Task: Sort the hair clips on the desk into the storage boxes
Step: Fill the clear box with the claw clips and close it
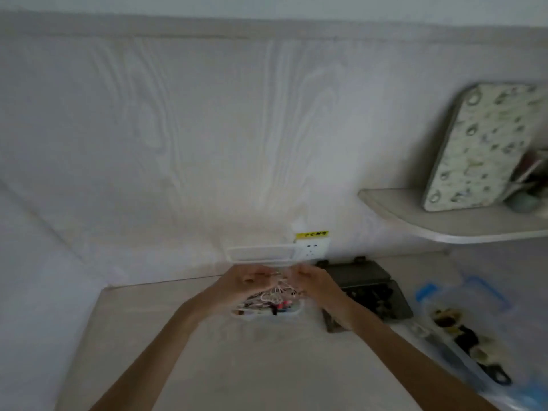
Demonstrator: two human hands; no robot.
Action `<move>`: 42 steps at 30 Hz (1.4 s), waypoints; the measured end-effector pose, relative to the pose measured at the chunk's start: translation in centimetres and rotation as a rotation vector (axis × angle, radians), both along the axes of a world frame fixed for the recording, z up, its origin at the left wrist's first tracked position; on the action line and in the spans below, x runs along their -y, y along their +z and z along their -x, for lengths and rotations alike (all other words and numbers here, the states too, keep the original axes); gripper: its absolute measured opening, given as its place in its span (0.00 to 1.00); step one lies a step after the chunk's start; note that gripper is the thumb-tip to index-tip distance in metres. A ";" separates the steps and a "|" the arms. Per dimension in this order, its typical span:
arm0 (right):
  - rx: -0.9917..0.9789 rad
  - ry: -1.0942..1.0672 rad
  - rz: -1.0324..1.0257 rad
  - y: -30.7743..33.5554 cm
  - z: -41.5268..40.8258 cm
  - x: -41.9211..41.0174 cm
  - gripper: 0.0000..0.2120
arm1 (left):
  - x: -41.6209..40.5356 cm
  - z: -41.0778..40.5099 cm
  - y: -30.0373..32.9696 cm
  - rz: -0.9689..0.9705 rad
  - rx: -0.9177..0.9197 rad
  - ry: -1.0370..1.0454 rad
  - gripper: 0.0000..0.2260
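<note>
Sorting step, lower centre of frame: left hand [243,281] and right hand [311,278] meet over an open clear box [268,311] on the worktop [237,366], apparently pinching pale clips [277,292]; blur hides the grip. Next: lower clips in, release.
</note>
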State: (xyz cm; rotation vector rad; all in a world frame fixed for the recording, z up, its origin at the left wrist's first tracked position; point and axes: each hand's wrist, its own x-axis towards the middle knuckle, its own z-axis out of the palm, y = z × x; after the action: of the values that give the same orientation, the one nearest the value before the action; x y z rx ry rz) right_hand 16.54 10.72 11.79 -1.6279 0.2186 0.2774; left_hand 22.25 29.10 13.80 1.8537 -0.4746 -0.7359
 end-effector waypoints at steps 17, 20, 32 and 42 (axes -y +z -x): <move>-0.277 -0.695 0.014 1.3 20.2 27.9 0.16 | 33.9 12.8 -5.7 0.025 0.232 -0.235 0.09; -0.327 -0.694 0.138 1.0 21.0 29.7 0.12 | 33.9 13.0 -7.8 -0.032 0.304 -0.062 0.08; -0.160 -0.513 1.239 -1.1 16.9 32.7 0.24 | 33.9 12.0 -6.6 -0.589 0.856 -0.480 0.26; -0.376 -0.458 1.484 -1.6 13.8 33.1 0.16 | 33.3 12.3 -5.9 -0.382 0.843 -0.311 0.24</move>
State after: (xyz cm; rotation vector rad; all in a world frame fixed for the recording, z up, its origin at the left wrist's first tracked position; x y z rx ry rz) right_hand 2.69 -22.38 10.16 -2.8688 1.2964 0.0162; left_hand 9.98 -4.21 7.90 2.4510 -1.2475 -0.2013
